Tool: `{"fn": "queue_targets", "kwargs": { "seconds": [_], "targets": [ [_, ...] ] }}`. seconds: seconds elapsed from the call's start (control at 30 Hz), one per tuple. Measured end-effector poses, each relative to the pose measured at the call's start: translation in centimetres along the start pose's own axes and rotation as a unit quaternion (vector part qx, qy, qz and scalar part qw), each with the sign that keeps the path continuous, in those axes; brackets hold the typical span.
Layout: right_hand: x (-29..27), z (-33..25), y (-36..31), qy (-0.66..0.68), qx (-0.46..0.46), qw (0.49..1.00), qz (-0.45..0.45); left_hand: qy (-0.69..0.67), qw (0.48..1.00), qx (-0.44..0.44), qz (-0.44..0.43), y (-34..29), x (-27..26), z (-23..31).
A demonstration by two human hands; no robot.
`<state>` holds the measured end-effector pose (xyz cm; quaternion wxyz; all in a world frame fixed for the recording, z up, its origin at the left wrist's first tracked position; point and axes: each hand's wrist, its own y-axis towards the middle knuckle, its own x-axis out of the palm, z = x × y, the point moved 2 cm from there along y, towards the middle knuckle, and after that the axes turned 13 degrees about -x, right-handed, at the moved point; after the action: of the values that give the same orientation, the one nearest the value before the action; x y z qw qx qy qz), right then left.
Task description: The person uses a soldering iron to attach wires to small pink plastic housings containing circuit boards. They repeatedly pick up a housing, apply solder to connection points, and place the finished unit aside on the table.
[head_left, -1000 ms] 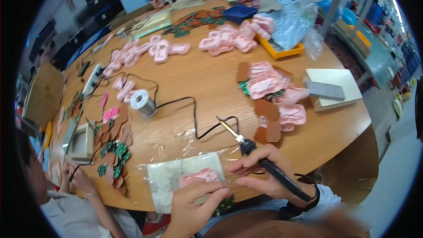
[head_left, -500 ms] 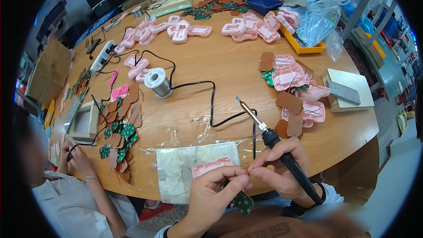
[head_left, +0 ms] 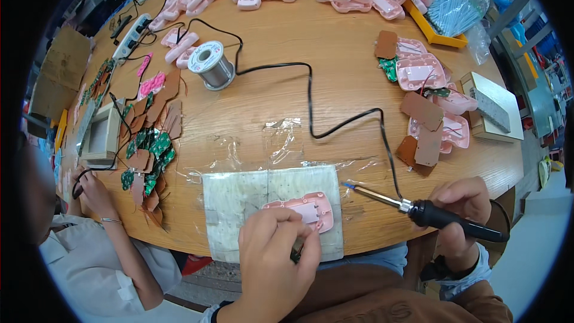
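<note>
Mat (head_left: pixel 230 206) taken as reference. The pink shell (head_left: pixel 326 221) lay on its right half, hollow side up, presumably to leave its inside within reach. The left hand (head_left: pixel 278 251) covered the shell's near left part, fingers bent and bunched, likely to steady the work. The right hand (head_left: pixel 457 209) grasped the soldering iron (head_left: pixel 457 222) by its dark handle, right of the mat; the tip pointed back at the mat from just off its right edge, probably to keep the hot end clear of the fingers. The solder spool (head_left: pixel 212 69) stood upright beyond the mat, likely out of the way yet reachable.

Obscured: a small dark piece (head_left: pixel 295 256) showed between left thumb and fingers; could not tell whether it was pinched, nor what it was. The black cord (head_left: pixel 347 128), beyond the mat, ran behind the iron, its join unseen. Boards and shells (head_left: pixel 427 122) right of the mat overlapped; no count possible.
</note>
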<state>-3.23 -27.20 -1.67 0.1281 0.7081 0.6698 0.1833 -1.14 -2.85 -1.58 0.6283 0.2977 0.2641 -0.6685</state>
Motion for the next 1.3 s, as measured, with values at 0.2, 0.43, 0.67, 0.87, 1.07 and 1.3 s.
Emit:
{"fn": "queue_targets", "kwargs": {
  "seconds": [0.2,0.43,0.67,0.87,1.07,1.3],
  "targets": [
    [0.1,1.0,-1.2,-0.023,-0.023,0.994,-0.102,-0.032,0.997,-0.057,-0.028,0.8,1.1,-1.4],
    [0.9,2.2,-1.3,-0.083,-0.043,0.982,-0.165,-0.048,0.997,-0.056,-0.022,1.0,0.8,-0.7],
    [1.4,2.3,-0.3,-0.098,-0.037,0.972,-0.211,-0.049,0.997,-0.055,-0.023,1.2,0.7,-0.7],
    [1.1,1.6,1.0,-0.113,-0.069,0.948,-0.290,-0.050,0.996,-0.061,-0.028,1.3,0.7,-0.5],
    [0.5,1.6,0.6,-0.102,-0.066,0.970,-0.212,-0.052,0.996,-0.057,-0.032,1.3,0.6,-0.5],
    [0.5,1.8,0.2,-0.081,-0.028,0.979,-0.187,-0.046,0.996,-0.063,-0.039,1.5,0.6,-0.5]
  ]
}}
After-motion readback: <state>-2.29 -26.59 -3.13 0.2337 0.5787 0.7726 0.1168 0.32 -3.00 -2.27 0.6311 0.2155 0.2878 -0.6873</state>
